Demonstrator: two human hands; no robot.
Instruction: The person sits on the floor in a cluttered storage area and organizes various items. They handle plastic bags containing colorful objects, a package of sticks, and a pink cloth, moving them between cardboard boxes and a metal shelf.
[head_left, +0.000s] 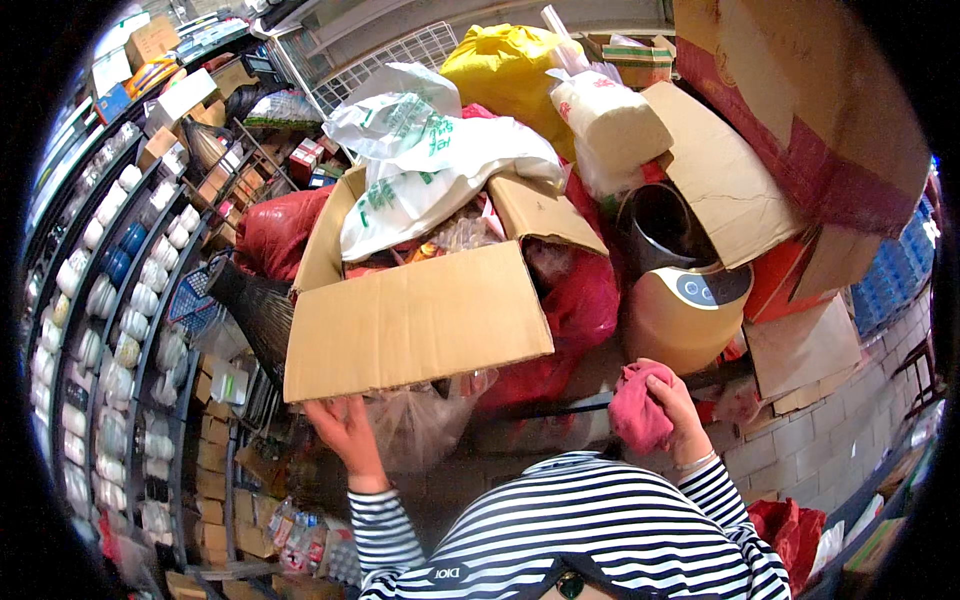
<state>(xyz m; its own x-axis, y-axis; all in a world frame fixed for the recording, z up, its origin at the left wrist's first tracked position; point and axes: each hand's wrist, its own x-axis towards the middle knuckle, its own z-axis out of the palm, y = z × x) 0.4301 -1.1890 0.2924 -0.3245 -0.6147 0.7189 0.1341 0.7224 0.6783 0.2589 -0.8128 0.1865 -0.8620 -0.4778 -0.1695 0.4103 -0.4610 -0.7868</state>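
An uncovered cardboard box (420, 315) stands before me, its near flap folded out towards me. Under the lower left edge of that flap is my left hand (341, 435), palm up. Its fingertips are partly hidden, so I cannot tell whether they grip the cardboard. My right hand (679, 412) is closed around a crumpled pink cloth (641, 409), just in front of a beige rounded appliance (675, 322) with a control panel. White plastic bags with green print (450, 157) lie over the box's opening. Clear plastic wrapping (465, 234) shows inside it.
A dark straw broom (255, 315) leans at the box's left. Shelves of stacked bowls (135, 322) line the left side. Behind the box sits a yellow bag (510, 67); a dark bin (664, 225) and large cardboard cartons (810, 105) are at the right. Paved floor (795, 442) shows below them.
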